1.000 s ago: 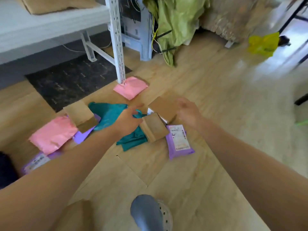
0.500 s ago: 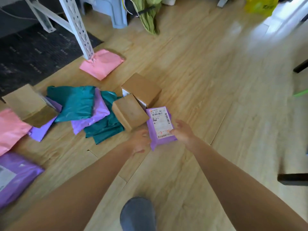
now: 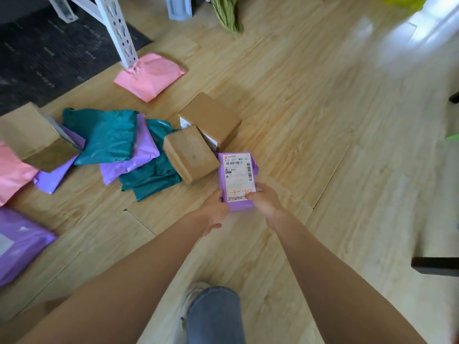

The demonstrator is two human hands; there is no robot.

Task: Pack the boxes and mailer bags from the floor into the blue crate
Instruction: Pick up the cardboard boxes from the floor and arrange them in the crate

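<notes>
Fingers (image 3: 261, 189) of right hand (image 3: 267, 203) curled round near right corner of small purple mailer bag (image 3: 236, 206), thumb on its label (image 3: 238, 173); left hand (image 3: 214, 211) pinches the near left edge, its fingers mostly hidden beneath. Bag's far end sits low over the floor (image 3: 323, 145), just beside a small cardboard box (image 3: 190, 155); cannot tell whether it is fully lifted. Risks (judged): hold is at one end only and the film looks slick, so bag may sag or slip out; far end could drag and nudge that box, which touches a second box (image 3: 211, 117). Blue crate not in view, so carry route unknown. Pink bag (image 3: 12, 172) and large box (image 3: 34, 137) at far left cut by frame edge; small print on label unreadable
</notes>
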